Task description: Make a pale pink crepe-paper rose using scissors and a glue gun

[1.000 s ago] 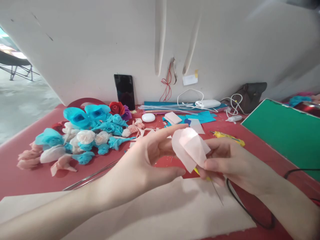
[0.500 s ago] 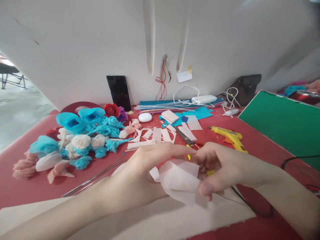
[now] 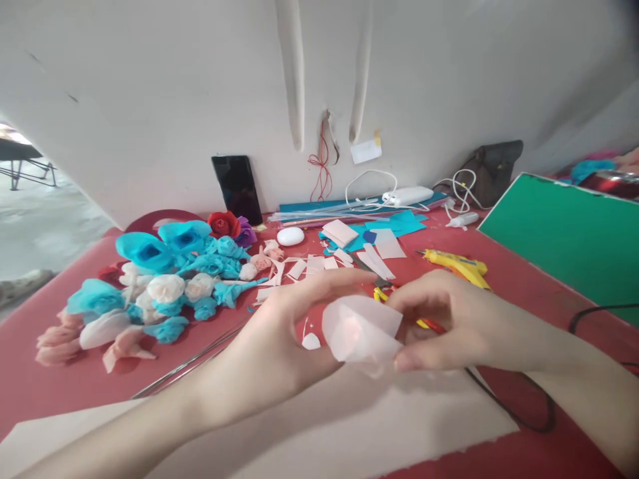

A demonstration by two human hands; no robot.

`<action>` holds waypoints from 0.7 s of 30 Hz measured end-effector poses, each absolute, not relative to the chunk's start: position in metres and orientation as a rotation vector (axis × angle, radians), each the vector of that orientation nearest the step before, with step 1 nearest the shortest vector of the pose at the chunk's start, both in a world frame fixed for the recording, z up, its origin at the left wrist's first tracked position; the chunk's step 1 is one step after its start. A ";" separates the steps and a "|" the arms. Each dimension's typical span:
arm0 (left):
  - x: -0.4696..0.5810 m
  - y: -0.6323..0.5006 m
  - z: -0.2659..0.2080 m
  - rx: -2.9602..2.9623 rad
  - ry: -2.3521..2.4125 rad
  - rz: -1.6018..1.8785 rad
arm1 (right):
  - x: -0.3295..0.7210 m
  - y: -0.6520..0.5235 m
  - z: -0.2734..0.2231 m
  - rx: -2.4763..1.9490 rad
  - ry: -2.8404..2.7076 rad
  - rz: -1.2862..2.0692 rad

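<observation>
A pale pink, translucent crepe-paper flower (image 3: 359, 332), made of a curved petal piece with a lighter glow at its middle, is between my two hands. My right hand (image 3: 444, 326) pinches its right edge, thumb in front and fingers curled behind. My left hand (image 3: 294, 332) arches around the left side in a wide C. Its fingers are apart above the paper, and the thumb tip disappears behind the lower edge. Under both hands lies a large pale paper sheet (image 3: 319, 426). Scissors (image 3: 379, 283) with yellow-and-red handles rest behind, partly covered by my right hand.
Blue, white and pink paper flowers (image 3: 170, 286) crowd the left of the red table, near thin metal wires (image 3: 194, 362). Paper scraps (image 3: 379, 259) lie in the middle. A yellow glue gun (image 3: 456, 266), green board (image 3: 564, 246) and cable (image 3: 544, 412) are right. A phone (image 3: 237, 189) leans on the wall.
My left fingers have lifted and drawn back from my right hand, widening the gap around the paper. The paper flower has turned slightly and moved up. The view has shifted a little.
</observation>
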State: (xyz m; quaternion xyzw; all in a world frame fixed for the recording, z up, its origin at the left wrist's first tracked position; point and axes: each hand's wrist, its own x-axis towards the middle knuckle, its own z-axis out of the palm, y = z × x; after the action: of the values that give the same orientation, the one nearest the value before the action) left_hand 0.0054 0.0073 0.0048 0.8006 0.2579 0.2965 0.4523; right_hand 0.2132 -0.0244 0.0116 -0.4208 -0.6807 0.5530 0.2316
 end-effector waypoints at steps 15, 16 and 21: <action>0.008 0.002 0.014 1.511 0.566 0.608 | 0.205 -0.026 0.000 -1.213 -1.816 1.052; 0.008 0.002 0.013 1.518 0.559 0.633 | 0.204 -0.027 0.002 -1.235 -1.806 1.056; 0.007 0.000 0.009 1.592 0.614 0.659 | 0.198 -0.028 0.007 -1.275 -1.795 1.035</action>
State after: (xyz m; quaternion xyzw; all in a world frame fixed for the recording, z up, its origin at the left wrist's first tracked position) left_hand 0.0067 -0.0002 0.0093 0.6895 0.2658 0.2853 0.6104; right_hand 0.1985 -0.0282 0.0070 -0.4915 -0.6920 0.3989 0.3470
